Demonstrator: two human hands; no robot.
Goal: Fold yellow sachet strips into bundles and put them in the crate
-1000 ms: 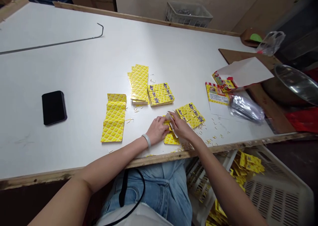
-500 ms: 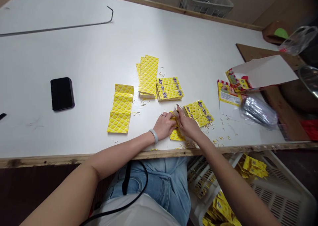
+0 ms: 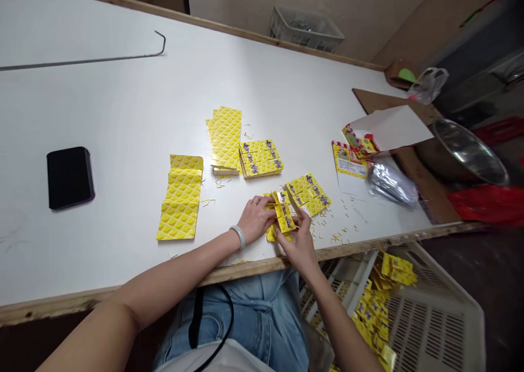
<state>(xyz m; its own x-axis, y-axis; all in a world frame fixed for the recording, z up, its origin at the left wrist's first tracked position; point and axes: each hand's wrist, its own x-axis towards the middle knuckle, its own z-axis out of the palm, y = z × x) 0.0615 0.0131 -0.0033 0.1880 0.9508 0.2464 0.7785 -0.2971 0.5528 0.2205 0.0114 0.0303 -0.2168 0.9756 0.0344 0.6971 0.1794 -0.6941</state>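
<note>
Near the front edge of the table, my two hands are on a yellow printed card sheet [image 3: 283, 211] with small purple figures. My left hand [image 3: 256, 218], wearing a ring and bracelet, presses its curled fingers on the sheet's left side. From the right, my right hand [image 3: 300, 244] grips a raised part of it between thumb and fingers. Just right of it lies a stack of cut yellow cards [image 3: 310, 193] with figures. Behind stands a thicker card stack [image 3: 262, 158], beside patterned yellow strips [image 3: 227, 137]. A creased yellow sheet [image 3: 180, 197] lies to the left.
A phone [image 3: 70, 177] and a bent metal rod [image 3: 102, 61] lie to the left. Paper scraps [image 3: 341, 235] litter the front right. Farther right are an opened carton [image 3: 388, 129] and a plastic-wrapped bundle [image 3: 391, 184]. Below the table edge, a crate [image 3: 434, 320] holds yellow packets.
My right hand has turned the sheet's raised part over, so its printed yellow face with figures now shows. My left hand stays on the sheet. The whole view has shifted and tilted.
</note>
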